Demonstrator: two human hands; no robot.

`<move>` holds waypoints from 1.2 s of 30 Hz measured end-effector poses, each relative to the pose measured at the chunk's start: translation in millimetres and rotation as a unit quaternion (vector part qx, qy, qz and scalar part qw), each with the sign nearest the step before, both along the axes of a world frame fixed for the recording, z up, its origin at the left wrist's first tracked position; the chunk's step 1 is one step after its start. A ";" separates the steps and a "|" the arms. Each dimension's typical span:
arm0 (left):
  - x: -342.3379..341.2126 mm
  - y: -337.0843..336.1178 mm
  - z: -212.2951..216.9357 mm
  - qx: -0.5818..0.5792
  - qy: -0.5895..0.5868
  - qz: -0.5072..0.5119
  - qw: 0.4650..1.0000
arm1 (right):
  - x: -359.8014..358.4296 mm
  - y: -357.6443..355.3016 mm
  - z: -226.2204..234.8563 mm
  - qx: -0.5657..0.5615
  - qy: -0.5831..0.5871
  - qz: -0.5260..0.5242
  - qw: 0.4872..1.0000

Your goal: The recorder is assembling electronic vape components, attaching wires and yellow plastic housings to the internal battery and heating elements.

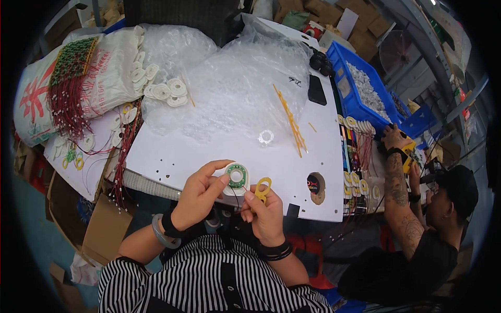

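Observation:
My left hand [201, 189] grips a small white rounded plastic housing [228, 191] at its left edge, thumb on top. A green ring-shaped circuit board [237, 182] lies in that housing, around a pale round centre. Thin dark and red wires run from the board toward my right hand [266, 215], just to the right and lower. Its fingers are closed on a flat yellow plastic piece [263, 183] with a ring-like opening, which sticks up above them. Whether these fingers also pinch a wire end is too small to tell. Both hands are over the table's near edge.
A large clear plastic bag [224, 78] covers much of the white table [172, 151]. White oval parts [169, 91] and a sack [112, 78] bearing wired green boards [73, 62] are at left. Yellow strips [289, 120], a black phone [316, 89], a blue crate [342, 62] and a co-worker [443, 208] are at right.

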State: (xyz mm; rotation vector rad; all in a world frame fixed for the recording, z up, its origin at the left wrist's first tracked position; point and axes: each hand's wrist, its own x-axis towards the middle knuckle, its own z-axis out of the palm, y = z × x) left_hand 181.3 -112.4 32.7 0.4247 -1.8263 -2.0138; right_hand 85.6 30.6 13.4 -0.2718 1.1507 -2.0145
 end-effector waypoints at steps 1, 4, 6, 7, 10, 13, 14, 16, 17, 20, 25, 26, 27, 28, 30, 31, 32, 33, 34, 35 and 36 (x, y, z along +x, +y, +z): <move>-2.6 2.0 0.7 0.006 0.005 0.000 1.000 | -1.4 2.3 0.9 0.004 0.001 -0.002 1.000; -8.0 9.1 4.1 0.002 0.020 -0.030 0.999 | -8.3 13.1 -2.6 0.015 0.010 -0.005 1.000; -9.0 17.1 9.9 0.021 0.040 -0.045 0.998 | -7.5 18.9 5.6 0.026 0.020 -0.011 0.999; -10.9 21.7 9.7 0.036 0.048 -0.032 0.998 | -10.0 28.5 8.5 0.031 0.012 -0.016 0.999; -5.1 22.0 8.9 0.003 0.039 -0.054 0.998 | -10.2 64.2 21.9 0.002 0.035 -0.044 0.998; -4.5 13.9 -0.3 -0.006 -0.015 -0.111 0.994 | -14.5 116.6 40.9 0.045 0.076 -0.143 0.986; -4.8 14.2 -3.1 -0.013 -0.021 -0.121 0.992 | -15.9 136.8 43.8 0.055 0.100 -0.203 0.972; -5.4 12.3 -13.2 0.008 -0.016 -0.127 0.992 | -22.0 172.7 48.8 0.081 0.150 -0.296 0.940; -6.4 12.6 -14.9 0.024 -0.017 -0.125 0.992 | -25.9 188.8 49.8 0.092 0.175 -0.332 0.922; -6.6 10.8 -12.7 0.025 -0.004 -0.125 0.992 | -51.1 209.0 48.7 0.200 0.228 -0.405 0.863; -1.0 9.1 -15.7 0.019 -0.010 -0.123 0.992 | -111.5 217.4 11.0 0.265 0.206 -0.416 0.845; -0.3 7.3 -15.9 0.015 -0.003 -0.125 0.992 | -121.2 216.0 6.5 0.270 0.185 -0.413 0.850; 1.4 4.6 -15.2 0.015 -0.004 -0.124 0.992 | -126.7 216.0 3.4 0.270 0.185 -0.412 0.850; 4.5 1.3 -13.6 0.011 0.018 -0.158 0.987 | -130.1 216.5 0.6 0.246 0.163 -0.405 0.865; 9.4 -0.7 -4.0 0.009 0.033 -0.193 0.981 | -138.6 216.7 -3.7 0.206 0.129 -0.384 0.891; 10.7 7.7 11.1 0.076 0.113 -0.197 0.971 | -144.2 218.2 -4.8 0.211 0.123 -0.386 0.890; 10.1 14.3 26.1 0.146 0.188 -0.201 0.950 | -148.8 222.8 -5.4 0.183 0.084 -0.374 0.905; 6.0 16.5 40.3 0.183 0.257 -0.234 0.919 | -152.3 230.6 -5.0 0.154 0.044 -0.364 0.918; 29.1 16.3 66.9 0.196 0.328 -0.226 0.896 | -164.0 210.3 -1.4 0.107 -0.002 -0.325 0.940; 43.9 24.3 86.2 0.255 0.327 -0.175 0.893 | -167.9 211.8 -0.2 0.073 -0.047 -0.318 0.944; 52.8 30.4 99.7 0.310 0.322 -0.126 0.886 | -169.1 215.3 0.5 0.020 -0.065 -0.288 0.955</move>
